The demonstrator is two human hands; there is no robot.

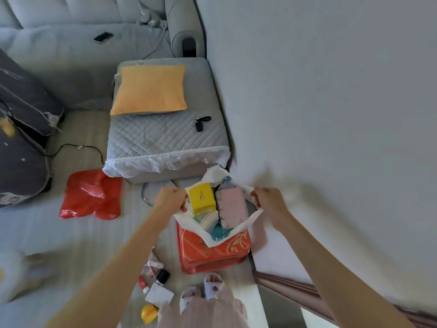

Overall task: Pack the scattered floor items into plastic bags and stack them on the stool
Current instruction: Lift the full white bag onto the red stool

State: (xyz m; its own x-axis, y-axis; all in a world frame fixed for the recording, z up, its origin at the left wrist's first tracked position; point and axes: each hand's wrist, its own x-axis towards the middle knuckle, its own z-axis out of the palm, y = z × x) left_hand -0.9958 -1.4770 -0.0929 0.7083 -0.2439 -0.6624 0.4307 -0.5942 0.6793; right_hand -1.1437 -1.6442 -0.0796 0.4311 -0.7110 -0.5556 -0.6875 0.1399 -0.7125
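A white plastic bag [214, 234] rests on a red stool [212, 254], its mouth stretched wide. My left hand [171, 201] grips the bag's left handle and my right hand [268, 201] grips the right one. Inside stand a yellow box [202, 198] and a pink item [233, 207], with a teal thing beneath them. A red plastic bag [91, 195] lies flat on the floor to the left. Loose items [155, 279] lie on the floor by my feet: a small black-capped bottle, a red tube, a white packet and a yellow toy [149, 313].
A grey quilted footstool [165, 136] with an orange pillow [149, 89] stands just beyond the stool, against the wall on the right. A grey sofa [71, 48] holds a phone. Dark cushions [21, 138] and a black cable [78, 147] sit at the left.
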